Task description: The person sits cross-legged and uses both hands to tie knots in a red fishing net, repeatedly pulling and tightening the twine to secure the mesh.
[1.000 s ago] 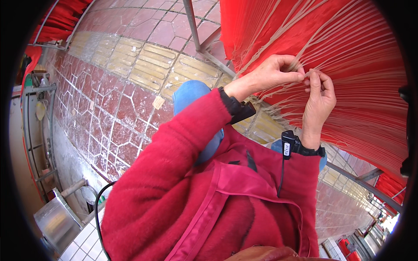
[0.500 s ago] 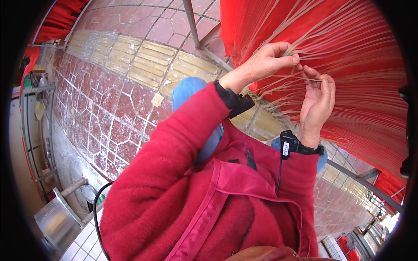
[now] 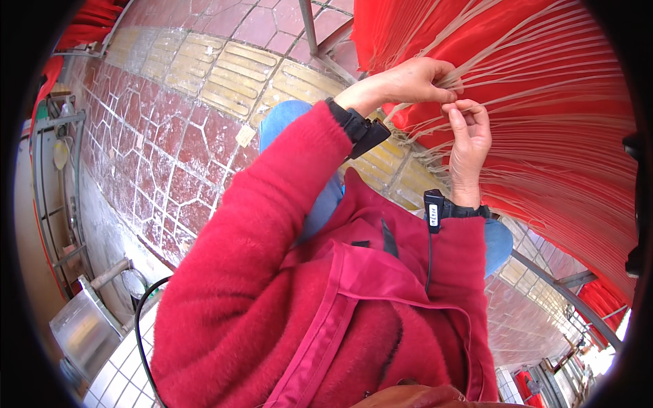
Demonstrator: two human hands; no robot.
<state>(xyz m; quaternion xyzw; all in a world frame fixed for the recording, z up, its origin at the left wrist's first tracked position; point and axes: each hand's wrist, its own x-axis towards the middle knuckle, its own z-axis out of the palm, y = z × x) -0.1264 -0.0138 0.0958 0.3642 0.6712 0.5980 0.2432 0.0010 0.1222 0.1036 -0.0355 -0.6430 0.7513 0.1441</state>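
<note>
We see two bare hands at work by the red cloth [image 3: 451, 49], which spreads broad and is crossed by a fan of pale strands [image 3: 474, 63]. The strands run close together over the cloth, loose and tangled along its near edge and drawn to a bunch where the fingers meet them. The left hand [image 3: 418, 80] lies in front of the cloth, thumb and fingers curled round that bunch and gripping it. Just beside it, also in front of the cloth, we see the right hand [image 3: 471, 136] with thumb and forefinger brought together close to the left fingertips; we cannot tell whether a thin strand is caught between them. A black wrist device [image 3: 368, 139] sits on the left wrist, and we find a second black unit [image 3: 435, 209] on the right wrist, with a cord running down from it.

On the near side of the cloth we make out fuzzy red sleeves, a crimson apron [image 3: 381, 272] and a blue-clad knee [image 3: 282, 121]. A grey metal bar [image 3: 309, 27] stands just left of the cloth. Farther left of it, we see yellow ribbed paving [image 3: 235, 78], dark red tiles [image 3: 160, 139] with whitish smears, and a small pale scrap [image 3: 245, 135].
</note>
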